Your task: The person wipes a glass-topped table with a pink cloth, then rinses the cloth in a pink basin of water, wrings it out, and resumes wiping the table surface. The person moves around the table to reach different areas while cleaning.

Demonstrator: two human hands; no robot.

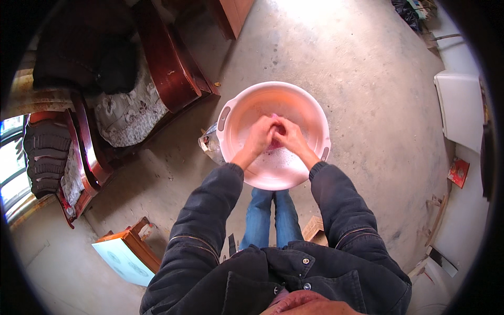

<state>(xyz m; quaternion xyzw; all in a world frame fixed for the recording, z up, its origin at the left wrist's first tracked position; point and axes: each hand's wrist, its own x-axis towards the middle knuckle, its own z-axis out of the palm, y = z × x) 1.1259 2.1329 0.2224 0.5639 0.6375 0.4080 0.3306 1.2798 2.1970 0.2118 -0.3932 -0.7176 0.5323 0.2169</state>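
Observation:
Both my hands are together over a pink plastic basin (271, 85) with a handle slot at each side. Between them is a bunched, wet-looking pinkish-red cloth (275, 145), mostly hidden by the fingers. My left hand (258, 134) grips it from the left, fingers curled. From the other side my right hand (293, 136) closes on the same cloth, its thumb inward. Below the hands, sudsy water (271, 168) with small bubbles lies in the basin. What the basin stands on is hidden.
A clear plastic container or bag (211, 146) sits by the basin's left side. A cardboard box (315, 228) stands near my legs. At left are a dark red wooden sofa (169, 67) and a pale-topped wooden cabinet (126, 256). A white appliance (458, 106) stands along the right wall.

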